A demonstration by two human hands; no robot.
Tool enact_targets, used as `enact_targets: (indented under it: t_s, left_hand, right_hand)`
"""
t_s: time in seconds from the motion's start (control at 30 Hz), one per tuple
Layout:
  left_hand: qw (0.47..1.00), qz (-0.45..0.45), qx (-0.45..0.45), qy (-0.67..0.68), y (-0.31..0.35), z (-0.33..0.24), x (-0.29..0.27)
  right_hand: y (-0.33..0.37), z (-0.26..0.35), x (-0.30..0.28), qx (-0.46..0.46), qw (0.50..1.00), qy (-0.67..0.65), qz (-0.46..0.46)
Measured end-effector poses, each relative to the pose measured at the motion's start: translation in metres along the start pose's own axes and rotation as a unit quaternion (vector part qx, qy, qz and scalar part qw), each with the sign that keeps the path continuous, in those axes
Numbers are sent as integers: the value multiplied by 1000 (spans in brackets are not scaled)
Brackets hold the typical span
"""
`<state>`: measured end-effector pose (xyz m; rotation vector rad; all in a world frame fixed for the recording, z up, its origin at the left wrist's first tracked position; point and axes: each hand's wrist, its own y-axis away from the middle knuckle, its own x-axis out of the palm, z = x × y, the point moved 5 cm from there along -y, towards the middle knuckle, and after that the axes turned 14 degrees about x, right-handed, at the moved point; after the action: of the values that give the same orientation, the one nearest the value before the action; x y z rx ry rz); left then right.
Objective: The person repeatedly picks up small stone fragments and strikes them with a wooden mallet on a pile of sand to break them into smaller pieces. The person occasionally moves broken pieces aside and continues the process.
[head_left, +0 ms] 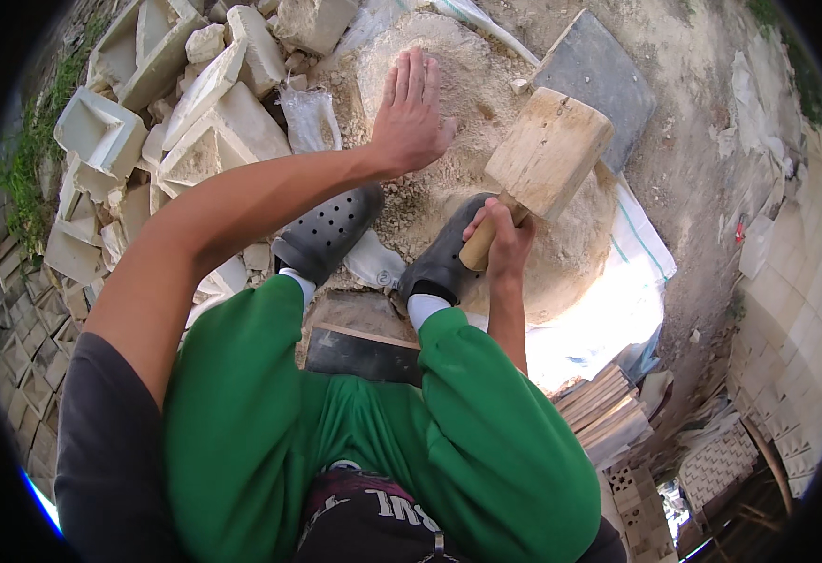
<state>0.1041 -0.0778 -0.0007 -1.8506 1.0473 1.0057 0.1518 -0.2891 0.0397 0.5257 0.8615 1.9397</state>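
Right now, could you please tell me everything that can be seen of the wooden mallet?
The wooden mallet has a chunky, pale, block-like head with visible grain and scuffs, and a rounded, yellower handle. The right hand grips the handle, its butt toward the picture's lower left, the head toward the upper right. It shows against pale powder, near a grey slab; whether the head touches either is unclear.

Gripping wooden mallet [552,150] by handle [479,251] with right fingers [476,220] | extending left fingers [417,77] over pale powder [475,77] | wearing grey clogs [334,225] near broken blocks [233,131]
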Motion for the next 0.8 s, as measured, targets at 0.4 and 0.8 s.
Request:
enact_targets:
  t_s: [0.4,0.8]
  left_hand:
    - [997,17,69,12,-20,-44,10]
    - [976,81,106,175,25,-11,-19]
  right_hand:
    - [-1,-3,-3,25,999,-43,-10]
    - [-5,5,17,17,984,180,-11]
